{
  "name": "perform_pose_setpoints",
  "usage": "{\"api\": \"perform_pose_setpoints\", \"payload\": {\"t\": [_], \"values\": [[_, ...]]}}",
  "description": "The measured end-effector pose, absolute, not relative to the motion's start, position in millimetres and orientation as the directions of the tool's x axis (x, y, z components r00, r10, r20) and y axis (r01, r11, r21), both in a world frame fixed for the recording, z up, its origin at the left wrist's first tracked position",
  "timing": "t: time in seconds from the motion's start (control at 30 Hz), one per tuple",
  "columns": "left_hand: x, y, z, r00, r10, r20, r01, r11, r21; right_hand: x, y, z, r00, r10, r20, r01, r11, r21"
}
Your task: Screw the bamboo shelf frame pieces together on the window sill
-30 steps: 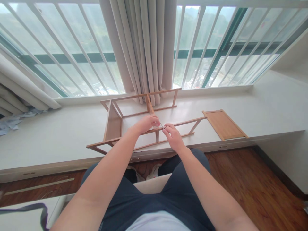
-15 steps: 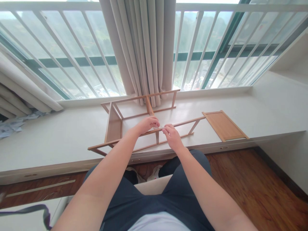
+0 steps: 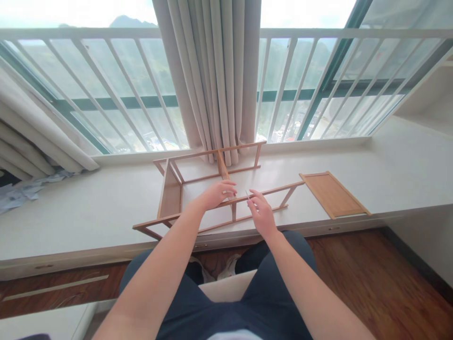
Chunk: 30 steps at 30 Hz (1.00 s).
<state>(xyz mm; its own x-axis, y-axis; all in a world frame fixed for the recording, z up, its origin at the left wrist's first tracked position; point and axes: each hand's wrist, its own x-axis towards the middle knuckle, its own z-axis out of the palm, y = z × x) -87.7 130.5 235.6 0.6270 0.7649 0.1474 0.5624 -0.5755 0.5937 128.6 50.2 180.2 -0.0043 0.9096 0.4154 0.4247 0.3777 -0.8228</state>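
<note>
wooden frame on sill | left hand fingers curled on rail – right hand fingers pinching small tool

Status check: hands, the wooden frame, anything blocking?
Left hand on wooden frame rail. Right hand pinching small thin tool. Loose panel lies apart, right.

Both forearms reach forward, left hand curled, right hand pinching

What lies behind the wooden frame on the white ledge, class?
Behind the wooden frame hangs a grey curtain, its hem reaching the white ledge, with railed windows either side. The curtain hides the window section directly behind it.
</note>
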Motion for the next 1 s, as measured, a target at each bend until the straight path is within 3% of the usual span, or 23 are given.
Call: {"api": "perform_pose_setpoints", "payload": {"t": [0.13, 0.27, 0.37, 0.6, 0.83, 1.0], "values": [[-93, 94, 231, 0.4, 0.905, 0.146, 0.74, -0.412, 0.532, 139, 33, 156, 0.068, 0.861, 0.505, 0.433, 0.43, -0.792], [-99, 65, 230, 0.166, 0.985, 0.046, 0.885, -0.169, 0.433, 152, 19, 114, 0.059, 0.903, 0.426, 0.453, 0.356, -0.818], [-104, 56, 236, 0.203, 0.979, -0.033, 0.92, -0.179, 0.349, 160, 8, 85, 0.03, 0.937, 0.347, 0.477, 0.291, -0.829], [-132, 56, 242, 0.293, 0.956, -0.03, 0.925, -0.276, 0.262, 166, -1, 56, -0.02, 0.977, 0.212, 0.551, 0.187, -0.813], [-160, 49, 238, 0.159, 0.987, 0.026, 0.981, -0.161, 0.108, 160, 2, 49, -0.098, 0.98, 0.173, 0.561, 0.198, -0.804], [-166, 40, 233, 0.147, 0.987, 0.071, 0.982, -0.154, 0.109, 159, 1, 46, -0.145, 0.979, 0.147, 0.554, 0.203, -0.807]]}}
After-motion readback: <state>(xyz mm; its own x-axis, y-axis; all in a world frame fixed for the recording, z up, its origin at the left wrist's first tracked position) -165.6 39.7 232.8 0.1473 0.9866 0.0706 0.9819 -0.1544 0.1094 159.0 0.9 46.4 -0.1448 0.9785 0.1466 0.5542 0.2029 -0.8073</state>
